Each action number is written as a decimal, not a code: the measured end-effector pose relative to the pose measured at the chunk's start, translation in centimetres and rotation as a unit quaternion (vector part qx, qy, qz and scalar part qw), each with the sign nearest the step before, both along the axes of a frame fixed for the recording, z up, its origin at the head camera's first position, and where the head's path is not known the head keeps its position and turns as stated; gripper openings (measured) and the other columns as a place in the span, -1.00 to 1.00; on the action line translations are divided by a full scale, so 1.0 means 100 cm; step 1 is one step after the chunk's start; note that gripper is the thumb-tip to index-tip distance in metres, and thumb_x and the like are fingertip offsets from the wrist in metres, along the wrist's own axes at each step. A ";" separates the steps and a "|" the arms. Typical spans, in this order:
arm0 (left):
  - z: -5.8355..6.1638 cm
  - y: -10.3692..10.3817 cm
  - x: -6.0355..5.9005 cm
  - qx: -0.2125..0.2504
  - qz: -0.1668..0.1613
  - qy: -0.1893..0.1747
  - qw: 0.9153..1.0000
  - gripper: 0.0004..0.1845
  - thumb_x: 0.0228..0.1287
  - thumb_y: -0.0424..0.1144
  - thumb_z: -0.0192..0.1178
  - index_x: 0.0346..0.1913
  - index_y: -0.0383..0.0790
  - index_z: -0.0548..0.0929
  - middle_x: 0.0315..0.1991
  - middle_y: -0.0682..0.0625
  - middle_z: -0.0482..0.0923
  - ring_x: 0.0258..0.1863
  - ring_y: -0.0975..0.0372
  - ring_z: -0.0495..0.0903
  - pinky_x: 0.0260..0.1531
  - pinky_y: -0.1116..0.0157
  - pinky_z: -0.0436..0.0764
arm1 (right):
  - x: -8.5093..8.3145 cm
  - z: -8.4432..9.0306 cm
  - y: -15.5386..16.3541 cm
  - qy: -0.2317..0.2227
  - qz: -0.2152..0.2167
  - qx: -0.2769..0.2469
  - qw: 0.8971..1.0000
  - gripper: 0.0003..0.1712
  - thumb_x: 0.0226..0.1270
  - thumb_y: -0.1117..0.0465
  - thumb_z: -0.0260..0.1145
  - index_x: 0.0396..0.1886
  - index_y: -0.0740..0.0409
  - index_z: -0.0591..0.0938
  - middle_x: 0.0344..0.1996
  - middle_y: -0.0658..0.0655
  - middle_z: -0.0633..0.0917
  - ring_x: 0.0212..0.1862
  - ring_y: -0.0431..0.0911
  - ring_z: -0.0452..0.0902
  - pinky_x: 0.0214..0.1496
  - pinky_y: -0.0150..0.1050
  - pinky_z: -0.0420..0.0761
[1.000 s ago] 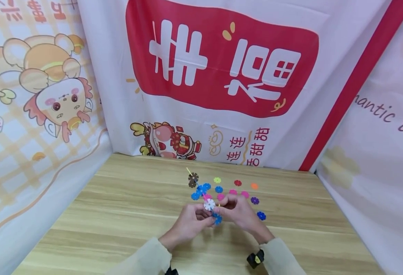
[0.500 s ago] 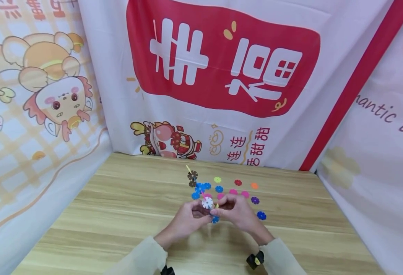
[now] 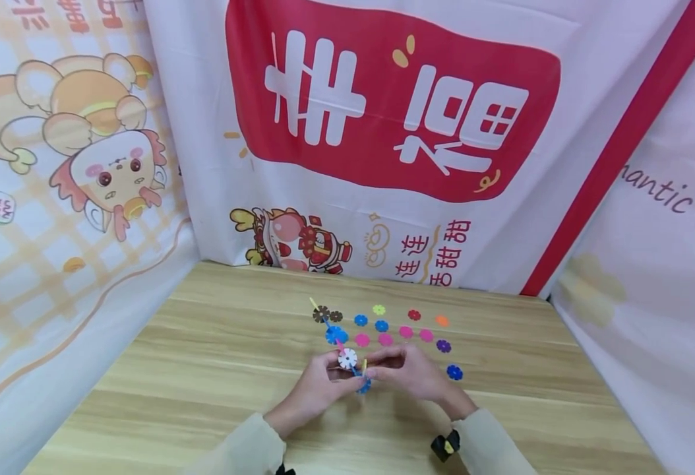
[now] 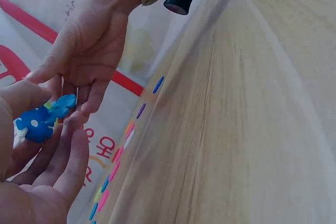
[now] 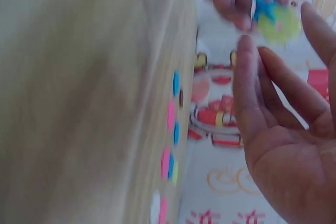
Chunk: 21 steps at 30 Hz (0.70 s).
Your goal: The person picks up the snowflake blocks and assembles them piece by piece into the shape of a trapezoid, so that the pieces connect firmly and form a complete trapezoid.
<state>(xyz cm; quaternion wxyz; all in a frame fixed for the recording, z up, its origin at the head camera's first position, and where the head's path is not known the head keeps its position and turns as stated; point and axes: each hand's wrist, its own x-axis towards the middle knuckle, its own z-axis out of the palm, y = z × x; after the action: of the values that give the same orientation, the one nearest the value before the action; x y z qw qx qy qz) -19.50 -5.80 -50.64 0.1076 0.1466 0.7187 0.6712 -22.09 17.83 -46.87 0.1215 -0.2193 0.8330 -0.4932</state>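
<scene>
Chain [image 3: 337,336] tilted further left since earlier frame; hands lower on desk [image 3: 205,369]. Left hand [image 3: 318,386] fingers pinching near end at white disc [image 3: 348,358]. Right hand [image 3: 409,373] fingers pinching yellow-green disc [image 5: 279,24] just right of it. Long axis running away, up-left.

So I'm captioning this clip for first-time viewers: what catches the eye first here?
Both hands meet low at the table's middle, the left hand and right hand pinching a chain of flower discs between them. Beyond them lie loose coloured discs, under a big red banner.
</scene>
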 end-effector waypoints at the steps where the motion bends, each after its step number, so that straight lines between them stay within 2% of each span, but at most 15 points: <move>1: 0.000 -0.001 0.000 0.000 -0.001 -0.004 1.000 -0.41 0.27 -0.12 0.53 0.24 -0.38 0.60 0.10 -0.17 0.72 0.03 0.10 0.77 0.00 0.37 0.77 | -0.004 0.000 0.004 0.010 -0.005 0.021 1.000 -0.59 0.41 -0.02 0.49 0.10 0.12 0.78 -0.06 0.11 0.82 -0.10 -0.13 0.73 -0.08 -0.33 0.78; 5: 0.000 -0.007 0.001 0.007 -0.008 -0.007 1.000 -0.40 0.28 -0.19 0.51 0.28 -0.40 0.57 0.18 -0.26 0.70 0.07 0.06 0.77 0.04 0.37 0.76 | -0.025 -0.001 0.016 0.067 -0.046 0.111 0.991 -0.63 0.42 0.01 0.49 0.07 0.14 0.79 -0.09 0.04 0.83 -0.09 -0.17 0.72 -0.05 -0.34 0.77; 8: -0.001 -0.011 0.002 0.019 -0.016 -0.009 1.000 -0.43 0.29 -0.24 0.49 0.29 -0.39 0.58 0.23 -0.33 0.66 0.10 0.06 0.77 0.06 0.37 0.76 | -0.039 -0.005 0.018 0.087 -0.058 0.157 0.982 -0.71 0.41 0.12 0.50 0.03 0.15 0.79 -0.13 0.02 0.82 -0.12 -0.18 0.71 -0.02 -0.28 0.78; 12: -0.003 -0.013 0.004 0.031 -0.019 -0.013 0.999 -0.46 0.26 -0.31 0.48 0.26 -0.39 0.61 0.22 -0.34 0.67 0.07 0.07 0.77 0.05 0.37 0.76 | -0.056 -0.013 0.014 0.101 -0.059 0.185 0.976 -0.81 0.40 0.20 0.50 -0.06 0.15 0.80 -0.22 0.00 0.80 -0.19 -0.19 0.69 -0.08 -0.28 0.78; 17: -0.003 -0.013 0.006 0.038 -0.013 -0.016 0.999 -0.48 0.21 -0.38 0.48 0.22 -0.43 0.62 0.15 -0.28 0.72 0.05 0.07 0.78 0.05 0.35 0.77 | -0.073 -0.022 0.004 0.116 -0.082 0.223 0.964 -0.91 0.41 0.21 0.49 -0.24 0.14 0.78 -0.41 -0.01 0.72 -0.36 -0.18 0.56 -0.29 -0.32 0.67; 21: -0.003 -0.012 0.007 0.038 -0.004 -0.030 0.999 -0.51 0.23 -0.31 0.50 0.19 -0.42 0.64 0.11 -0.23 0.74 0.02 0.12 0.77 0.05 0.36 0.76 | -0.080 -0.026 -0.001 0.106 -0.104 0.255 0.955 -0.90 0.42 0.22 0.49 -0.23 0.17 0.79 -0.41 0.02 0.72 -0.35 -0.14 0.53 -0.21 -0.25 0.69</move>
<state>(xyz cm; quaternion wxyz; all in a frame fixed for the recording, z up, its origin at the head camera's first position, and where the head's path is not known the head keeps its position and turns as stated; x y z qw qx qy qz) -18.80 -7.02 -50.96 0.1262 0.1328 0.6885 0.7017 -30.08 17.71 -49.44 0.0321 -0.1440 0.9574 -0.2483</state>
